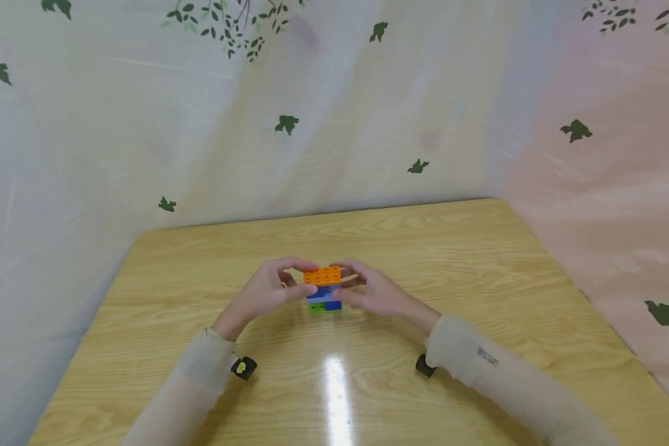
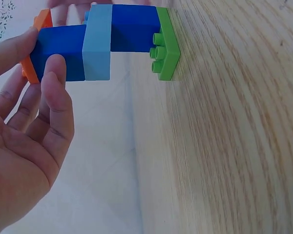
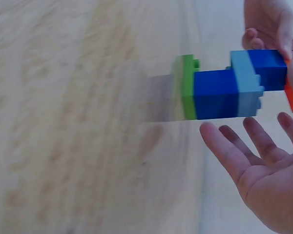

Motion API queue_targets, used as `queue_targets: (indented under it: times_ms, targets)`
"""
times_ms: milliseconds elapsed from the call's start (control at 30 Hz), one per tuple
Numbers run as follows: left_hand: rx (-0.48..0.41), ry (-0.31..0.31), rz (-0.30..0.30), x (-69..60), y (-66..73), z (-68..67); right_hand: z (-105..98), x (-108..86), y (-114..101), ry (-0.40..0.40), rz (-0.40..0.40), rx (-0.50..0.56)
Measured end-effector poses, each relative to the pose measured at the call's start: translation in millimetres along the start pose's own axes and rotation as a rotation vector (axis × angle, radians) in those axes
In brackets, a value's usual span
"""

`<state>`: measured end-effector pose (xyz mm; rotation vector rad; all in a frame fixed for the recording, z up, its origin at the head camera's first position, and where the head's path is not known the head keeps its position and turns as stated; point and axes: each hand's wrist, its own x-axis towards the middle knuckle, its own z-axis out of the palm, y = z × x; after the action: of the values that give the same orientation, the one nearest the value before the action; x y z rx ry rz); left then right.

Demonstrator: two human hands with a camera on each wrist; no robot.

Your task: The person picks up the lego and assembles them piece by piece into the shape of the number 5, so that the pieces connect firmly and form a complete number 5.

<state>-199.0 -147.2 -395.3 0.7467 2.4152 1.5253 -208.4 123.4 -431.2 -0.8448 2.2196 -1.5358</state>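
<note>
A stack of toy building bricks stands on the table. From the top it has a thin orange brick [image 1: 322,275], a dark blue brick [image 2: 61,51], a light blue brick [image 2: 97,44], another dark blue brick [image 3: 216,95] and a thin green brick [image 2: 168,46] at the bottom. The two dark blue bricks are offset sideways. My left hand [image 1: 267,289] pinches the orange brick at the upper left, its fingertips also against the upper blue brick. On the other side, my right hand [image 1: 376,291] is close around the upper stack, several fingers spread and loosely extended below it in the right wrist view.
The wooden table [image 1: 412,241] extends around the stack. Behind it hangs a pale cloth wall [image 1: 334,167] with leaf and bird prints. A dark strap piece [image 1: 244,368] hangs by the left sleeve, another dark piece [image 1: 425,365] by the right.
</note>
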Motion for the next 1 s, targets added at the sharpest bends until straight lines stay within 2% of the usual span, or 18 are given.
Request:
queue_targets:
  times_ms: [133,300,600,1000]
  targets:
    - [0.013,0.010,0.006,-4.7,-1.7,-5.0,0,5.7,-14,0.030,-0.048,-0.034]
    - [0.021,0.028,-0.009,-6.5,-2.1,-6.5,0,11.4,-21,0.018,-0.069,-0.055]
    - [-0.025,0.003,0.002,0.9,-3.9,3.5,-2,4.8,-17,0.013,-0.076,-0.060]
    - [-0.027,0.029,0.013,-1.5,-6.7,5.6,1,6.7,-12,0.043,-0.102,-0.063]
